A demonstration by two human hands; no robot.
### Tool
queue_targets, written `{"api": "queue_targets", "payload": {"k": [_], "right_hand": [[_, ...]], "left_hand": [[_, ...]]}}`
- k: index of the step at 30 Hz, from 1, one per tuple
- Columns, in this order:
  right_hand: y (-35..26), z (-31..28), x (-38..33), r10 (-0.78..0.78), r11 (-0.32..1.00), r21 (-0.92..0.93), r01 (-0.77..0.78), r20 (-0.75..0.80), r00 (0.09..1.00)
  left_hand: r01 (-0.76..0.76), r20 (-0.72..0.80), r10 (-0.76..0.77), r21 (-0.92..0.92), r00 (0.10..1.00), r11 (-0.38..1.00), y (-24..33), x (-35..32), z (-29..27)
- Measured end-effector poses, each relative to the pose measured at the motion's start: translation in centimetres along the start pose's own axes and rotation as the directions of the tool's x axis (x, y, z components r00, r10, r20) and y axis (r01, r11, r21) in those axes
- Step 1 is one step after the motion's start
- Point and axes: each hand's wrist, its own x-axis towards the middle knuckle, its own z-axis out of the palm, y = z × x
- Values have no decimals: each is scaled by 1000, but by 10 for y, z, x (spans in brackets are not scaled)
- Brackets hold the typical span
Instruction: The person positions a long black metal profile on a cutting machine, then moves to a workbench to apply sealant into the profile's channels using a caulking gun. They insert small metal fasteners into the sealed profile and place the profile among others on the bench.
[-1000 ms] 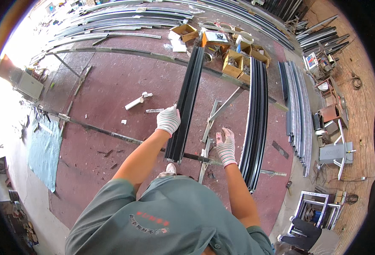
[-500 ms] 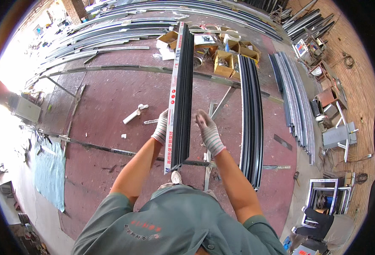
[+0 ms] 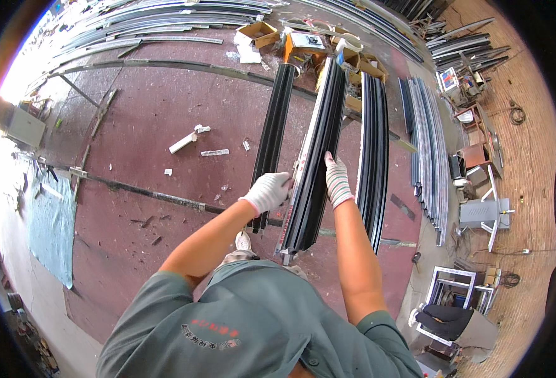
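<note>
Both gloved hands were clamped on a long black metal profile [image 3: 316,157], held lengthwise out in front over the red floor [image 3: 152,126]. Left hand [image 3: 268,191] gripped its left edge, right hand [image 3: 337,181] its right edge, roughly level, profile between them. A second black profile [image 3: 272,132] lay just left; a black stack [image 3: 374,145] lay right. Cardboard boxes [image 3: 259,33] sat at the far end.

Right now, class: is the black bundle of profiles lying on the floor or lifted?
Lifted: the black bundle is gripped between left hand and right hand.
</note>
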Motion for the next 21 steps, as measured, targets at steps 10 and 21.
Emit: {"api": "queue_targets", "payload": {"k": [10,21], "right_hand": [[75,38,41,-74,868,-493,63,-3,997],[71,44,22,-238,891,-350,290,186,953]], "left_hand": [[291,-276,-577,-652,769,700,-97,-180,-69],[817,-151,-813,-50,562,574,-153,-449,54]]}}
